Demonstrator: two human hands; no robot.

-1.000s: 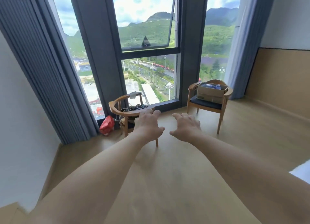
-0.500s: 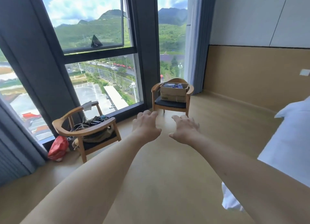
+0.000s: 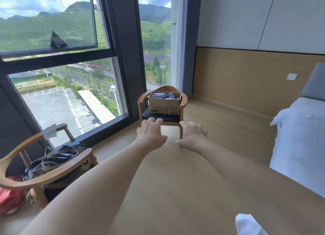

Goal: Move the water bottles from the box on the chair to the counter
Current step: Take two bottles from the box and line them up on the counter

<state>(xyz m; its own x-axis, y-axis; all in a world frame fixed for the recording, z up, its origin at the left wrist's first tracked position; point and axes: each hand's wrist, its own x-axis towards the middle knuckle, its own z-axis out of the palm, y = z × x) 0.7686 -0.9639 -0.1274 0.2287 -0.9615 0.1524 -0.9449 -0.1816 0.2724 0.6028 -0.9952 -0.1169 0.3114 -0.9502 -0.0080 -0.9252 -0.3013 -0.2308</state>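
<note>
Bare wooden floor (image 3: 175, 173) lies between the person and the far armchair (image 3: 183, 101), a white bed (image 3: 299, 138) at right. On its dark seat, an open cardboard box (image 3: 164, 105) holds water bottles (image 3: 164, 95). Left hand (image 3: 151, 134) and right hand (image 3: 192, 136) reach forward, each grip spread, empty.

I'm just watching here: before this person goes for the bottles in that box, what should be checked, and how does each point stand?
1. Both hands free: ok. Left hand and right hand are open and hold nothing.
2. Box sits steady on the chair: ok, flat on the seat.
3. Box top open: ok; bottles show inside.
4. Number of bottles: cannot tell, too small and blurred.
5. Floor to the chair is free of obstacles: ok.
6. Counter ready to receive them: cannot tell, it is not in view.
</note>
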